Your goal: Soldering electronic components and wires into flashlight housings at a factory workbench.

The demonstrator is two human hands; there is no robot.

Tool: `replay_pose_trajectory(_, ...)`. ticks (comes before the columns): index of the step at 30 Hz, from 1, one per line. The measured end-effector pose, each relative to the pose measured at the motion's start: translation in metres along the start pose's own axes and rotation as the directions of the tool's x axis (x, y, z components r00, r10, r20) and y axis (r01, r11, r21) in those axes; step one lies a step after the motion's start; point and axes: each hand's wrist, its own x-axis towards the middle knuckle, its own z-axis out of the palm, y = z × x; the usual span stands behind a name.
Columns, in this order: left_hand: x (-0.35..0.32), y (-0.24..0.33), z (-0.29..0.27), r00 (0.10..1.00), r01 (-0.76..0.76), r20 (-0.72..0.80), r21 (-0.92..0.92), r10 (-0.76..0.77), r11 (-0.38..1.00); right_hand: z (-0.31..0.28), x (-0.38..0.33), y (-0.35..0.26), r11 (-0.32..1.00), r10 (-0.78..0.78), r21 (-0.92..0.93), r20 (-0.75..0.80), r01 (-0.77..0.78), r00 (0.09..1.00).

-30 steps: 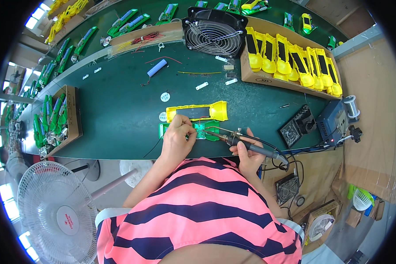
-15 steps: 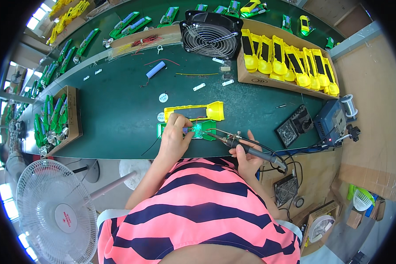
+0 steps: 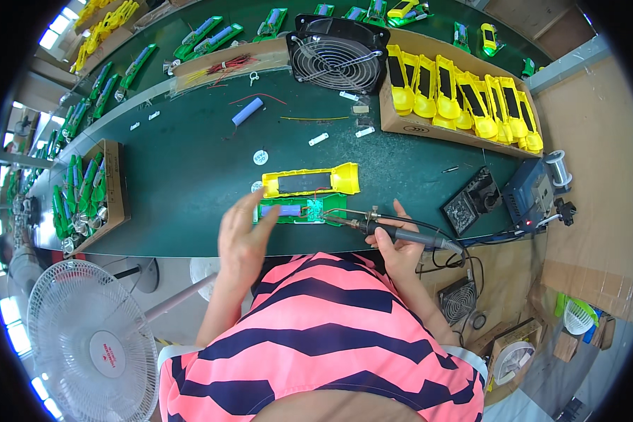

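My right hand [image 3: 399,254] grips a soldering iron [image 3: 409,237] with a thin metal tube along it. Its tip is at the right edge of a small green circuit board [image 3: 315,209]. That board lies in a green plastic casing half [image 3: 338,211], beside a purple cylindrical battery [image 3: 283,210]. Red wires run between the board and a yellow casing half [image 3: 342,178] with a dark panel, just beyond. My left hand [image 3: 239,243], slightly blurred, is at the casing's left end with thumb and fingers apart; nothing shows between them.
A carton of yellow casings [image 3: 457,133] stands far right beside a black metal fan [image 3: 337,56]. Another box [image 3: 117,190] holds green casings at left. A soldering station [image 3: 526,200] and iron stand [image 3: 471,200] sit right. A loose battery [image 3: 247,111] and white strips lie farther back.
My left hand has moved left off the board and its fingers have spread, uncovering the battery. The soldering iron stays almost in place at the board.
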Motion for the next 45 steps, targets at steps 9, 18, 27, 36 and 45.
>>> replay_pose_trajectory(9, -0.004, 0.007, 0.042, 0.99, -0.103, 0.057, -0.307, 0.126, 0.946, -0.004, 0.004, -0.003, 1.0, 0.013, -0.001, 0.041, -0.013, 0.999)
replay_pose_trajectory(18, 0.001, 0.004, 0.04, 0.969, -0.141, 0.163, -0.256, 0.187, 0.956, -0.004, 0.008, -0.003, 0.998, 0.064, 0.009, 0.065, -0.065, 0.996)
replay_pose_trajectory(27, 0.005, 0.005, 0.037, 0.964, -0.114, 0.204, -0.27, 0.172, 0.956, -0.006, 0.011, 0.009, 1.0, 0.004, -0.028, 0.136, -0.001, 0.991)
replay_pose_trajectory(36, 0.004, 0.006, 0.04, 0.963, -0.098, 0.22, -0.248, 0.154, 0.964, -0.005, 0.015, 0.012, 0.999, 0.035, 0.024, 0.126, -0.038, 0.991)
replay_pose_trajectory(45, 0.006, 0.009, 0.039, 0.964, -0.065, 0.237, -0.243, 0.125, 0.968, -0.007, 0.016, -0.004, 0.978, 0.109, 0.173, 0.039, -0.115, 0.993)
